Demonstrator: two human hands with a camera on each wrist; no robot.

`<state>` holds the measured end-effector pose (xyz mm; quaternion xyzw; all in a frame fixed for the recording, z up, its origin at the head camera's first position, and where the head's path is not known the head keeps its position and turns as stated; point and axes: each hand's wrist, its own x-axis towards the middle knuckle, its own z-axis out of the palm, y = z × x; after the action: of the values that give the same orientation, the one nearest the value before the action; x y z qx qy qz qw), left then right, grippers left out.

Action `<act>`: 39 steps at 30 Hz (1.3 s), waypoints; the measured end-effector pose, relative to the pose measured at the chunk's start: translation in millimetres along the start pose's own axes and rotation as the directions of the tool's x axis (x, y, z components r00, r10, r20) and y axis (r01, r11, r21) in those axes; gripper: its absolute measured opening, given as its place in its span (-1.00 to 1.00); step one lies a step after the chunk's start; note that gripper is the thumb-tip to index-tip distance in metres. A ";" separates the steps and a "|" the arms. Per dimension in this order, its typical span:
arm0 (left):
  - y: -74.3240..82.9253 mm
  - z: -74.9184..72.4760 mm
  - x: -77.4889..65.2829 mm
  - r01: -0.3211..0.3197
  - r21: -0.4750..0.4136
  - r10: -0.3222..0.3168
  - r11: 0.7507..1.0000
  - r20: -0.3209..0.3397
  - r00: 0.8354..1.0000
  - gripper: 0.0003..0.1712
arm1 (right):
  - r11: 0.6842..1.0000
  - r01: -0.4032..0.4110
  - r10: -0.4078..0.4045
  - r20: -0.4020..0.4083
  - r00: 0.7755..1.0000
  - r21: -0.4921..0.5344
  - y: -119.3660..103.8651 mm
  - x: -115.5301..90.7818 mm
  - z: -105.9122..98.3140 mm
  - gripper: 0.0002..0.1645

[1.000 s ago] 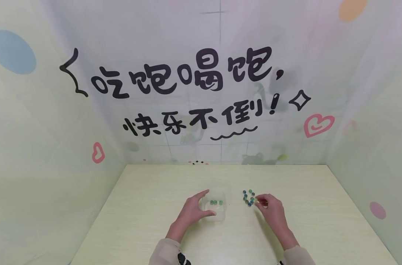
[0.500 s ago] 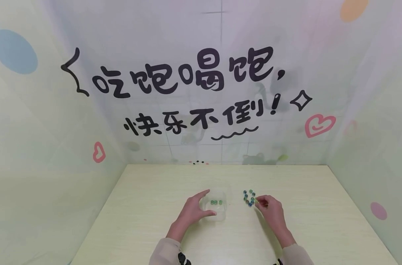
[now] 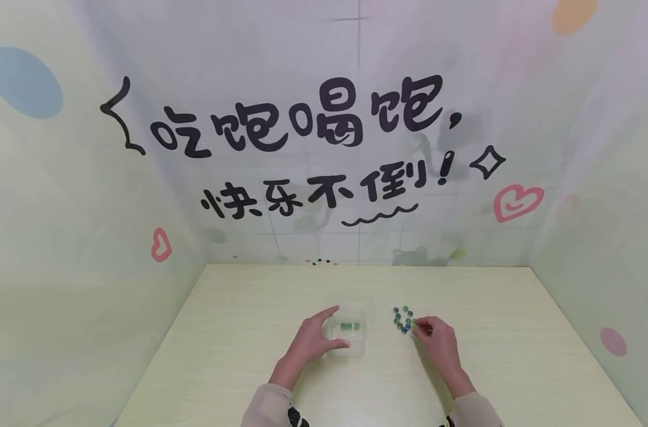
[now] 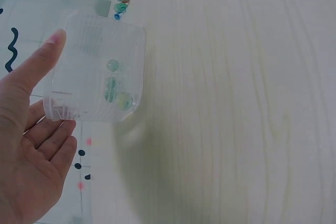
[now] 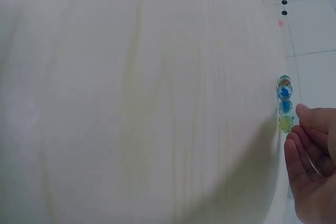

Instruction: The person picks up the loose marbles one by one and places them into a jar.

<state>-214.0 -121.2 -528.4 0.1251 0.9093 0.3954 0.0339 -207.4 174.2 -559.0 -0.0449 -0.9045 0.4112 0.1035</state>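
Note:
My left hand [image 3: 311, 339] grips the side of a clear plastic box [image 3: 355, 347], thumb on the near side and fingers at the far side. Several green marbles [image 4: 125, 100] lie inside the box. To its right, blue, green and brownish marbles [image 3: 404, 330] form a looped cluster on the table. At the cluster's right edge, my right hand [image 3: 439, 341] pinches a yellow-green marble [image 5: 285, 124] between thumb and fingertips. In the left wrist view the box's clear wall [image 4: 137, 56] stands upright with the thumb along it.
Both hands work over a pale wood-grain table [image 3: 238, 296]. A printed backdrop [image 3: 281, 53] with black lettering rises behind it, and side panels [image 3: 596, 249] stand at left and right.
Hands, box and marbles keep nearly the same places. The whole head view has shifted slightly, so everything sits a few pixels further right.

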 end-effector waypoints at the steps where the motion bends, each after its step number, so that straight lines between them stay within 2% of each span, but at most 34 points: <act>1: -0.1 0.1 0.0 0.000 0.003 0.000 1.000 0.001 1.000 -0.02 | 1.000 -0.001 0.001 0.001 1.000 -0.004 -0.1 -0.1 -0.2 -0.79; 13: 1.1 0.3 -0.1 0.002 0.019 -0.002 1.000 0.001 1.000 -0.01 | 0.998 -0.004 0.006 0.030 1.000 -0.060 5.2 0.4 1.3 -0.78; 26: 2.6 0.3 -1.3 -0.006 0.029 0.006 1.000 0.000 1.000 -0.01 | 0.997 -0.015 0.019 0.046 0.999 -0.070 1.0 -1.4 2.2 -0.81; 39: 3.0 -0.8 -1.2 0.010 0.003 -0.010 1.000 0.004 1.000 -0.01 | 0.994 -0.021 0.027 0.049 0.998 -0.110 5.1 1.8 7.5 -0.85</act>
<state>-212.3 -120.1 -525.8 0.1215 0.9104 0.3937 0.0374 -210.9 172.3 -567.4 -0.0510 -0.9275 0.3631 0.0732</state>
